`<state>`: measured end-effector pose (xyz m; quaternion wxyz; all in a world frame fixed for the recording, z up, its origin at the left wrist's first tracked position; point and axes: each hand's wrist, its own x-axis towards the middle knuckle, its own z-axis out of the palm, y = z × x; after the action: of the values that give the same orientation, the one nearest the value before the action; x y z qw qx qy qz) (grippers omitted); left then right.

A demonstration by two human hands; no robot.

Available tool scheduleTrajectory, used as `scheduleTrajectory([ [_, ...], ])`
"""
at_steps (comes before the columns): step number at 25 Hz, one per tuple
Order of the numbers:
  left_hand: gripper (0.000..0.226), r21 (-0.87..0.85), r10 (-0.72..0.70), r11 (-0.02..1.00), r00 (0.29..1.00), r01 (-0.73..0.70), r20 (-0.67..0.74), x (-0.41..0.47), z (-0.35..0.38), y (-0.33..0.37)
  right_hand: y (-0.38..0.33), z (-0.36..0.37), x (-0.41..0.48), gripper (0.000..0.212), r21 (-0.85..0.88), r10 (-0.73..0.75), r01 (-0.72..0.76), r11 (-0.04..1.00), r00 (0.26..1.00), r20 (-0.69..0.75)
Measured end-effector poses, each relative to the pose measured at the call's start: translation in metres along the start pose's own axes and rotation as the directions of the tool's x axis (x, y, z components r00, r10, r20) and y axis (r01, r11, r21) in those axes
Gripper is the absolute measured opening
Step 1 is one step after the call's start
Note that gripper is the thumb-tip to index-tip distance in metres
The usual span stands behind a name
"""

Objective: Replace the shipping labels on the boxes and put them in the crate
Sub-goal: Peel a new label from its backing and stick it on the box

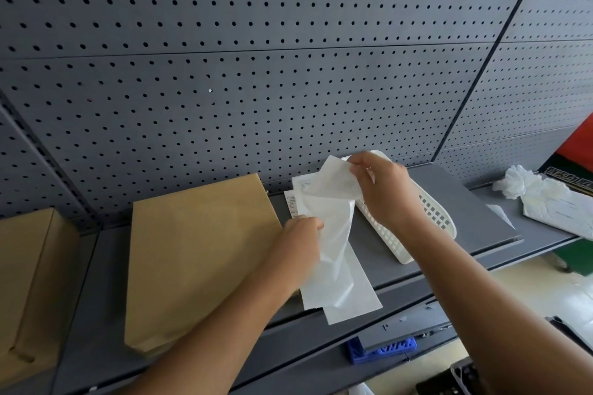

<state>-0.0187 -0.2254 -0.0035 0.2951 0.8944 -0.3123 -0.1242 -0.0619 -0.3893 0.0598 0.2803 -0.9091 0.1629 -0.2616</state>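
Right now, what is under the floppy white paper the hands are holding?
Under the floppy paper lie flat white sheets on the grey shelf; a printed label peeks out behind them. Whatever is beneath those sheets is covered.

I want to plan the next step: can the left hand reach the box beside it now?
Probably yes: the box lies right beside the left hand with nothing between, but this hand pinches the label sheet and must release it first.
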Motion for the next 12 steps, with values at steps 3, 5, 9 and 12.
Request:
scheduleTrajectory([
  [3,0.02,0.225,-0.044,0.974,0.994,0.021,0.098,0.006,0.003,0.015,-0.008,-0.003,0.004,0.019,-0.022,-0.048,0.046,0.999,0.995,-0.086],
  [5,0.019,0.313,-0.068,0.95,0.987,0.019,0.145,0.011,0.006,0.017,-0.011,-0.007,0.007,0.02,-0.001,-0.08,0.081,0.997,0.985,-0.15],
  [9,0.019,0.332,-0.09,0.943,0.983,0.032,0.16,0.019,0.014,0.022,-0.02,-0.023,0.012,0.02,0.068,-0.138,0.161,0.985,0.954,-0.268],
  [12,0.022,0.331,-0.118,0.942,0.976,0.051,0.185,0.025,0.019,0.021,-0.023,-0.033,0.013,0.019,0.084,-0.148,0.182,0.98,0.94,-0.306],
])
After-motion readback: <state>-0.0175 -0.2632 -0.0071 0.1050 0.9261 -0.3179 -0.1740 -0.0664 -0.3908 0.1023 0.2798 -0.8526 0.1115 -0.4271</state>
